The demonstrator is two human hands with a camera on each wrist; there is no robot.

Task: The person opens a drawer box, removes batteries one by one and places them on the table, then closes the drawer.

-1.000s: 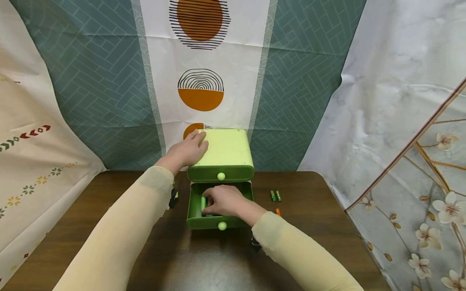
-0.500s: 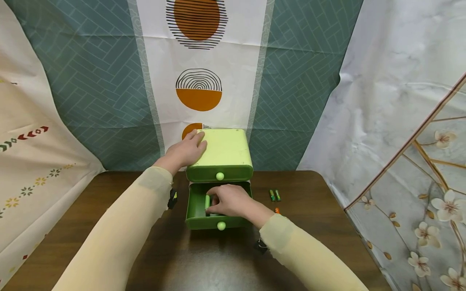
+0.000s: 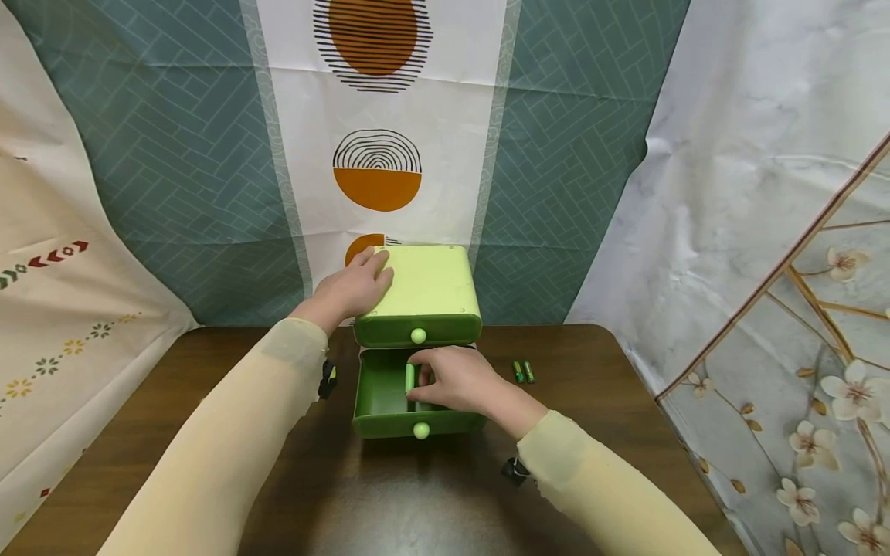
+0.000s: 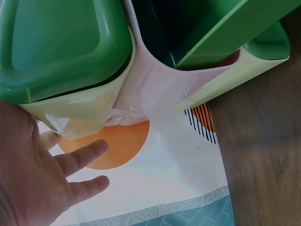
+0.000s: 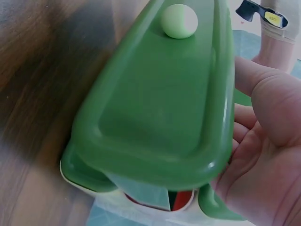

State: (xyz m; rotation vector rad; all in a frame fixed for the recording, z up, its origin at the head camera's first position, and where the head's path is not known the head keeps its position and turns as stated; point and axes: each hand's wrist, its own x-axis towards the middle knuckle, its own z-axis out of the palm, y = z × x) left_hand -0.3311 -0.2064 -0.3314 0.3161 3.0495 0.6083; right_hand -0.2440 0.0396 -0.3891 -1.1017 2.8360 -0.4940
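Note:
The pale green drawer cabinet (image 3: 431,282) has its green lower drawer (image 3: 378,425) pulled out and its upper drawer (image 3: 385,330) closed. My left hand (image 3: 351,292) rests with spread fingers on the cabinet's left top edge; the left wrist view shows this hand (image 4: 33,183) beside the cabinet's side. Inside the open drawer, my right hand (image 3: 459,378) pinches a light green bar-like object (image 3: 410,380) between thumb and fingers. In the right wrist view the drawer front (image 5: 150,103) hides the fingertips and the object, with the hand (image 5: 268,146) to the right.
Two small green batteries (image 3: 524,372) lie side by side on the brown table (image 3: 591,432), right of the cabinet. A patterned cloth (image 3: 378,100) hangs close behind the cabinet. A floral cloth (image 3: 765,309) borders the right side.
My right hand has moved rightward within the drawer, along with the light green object. The small orange item right of the drawer is now out of sight behind my right arm. My left hand stays put.

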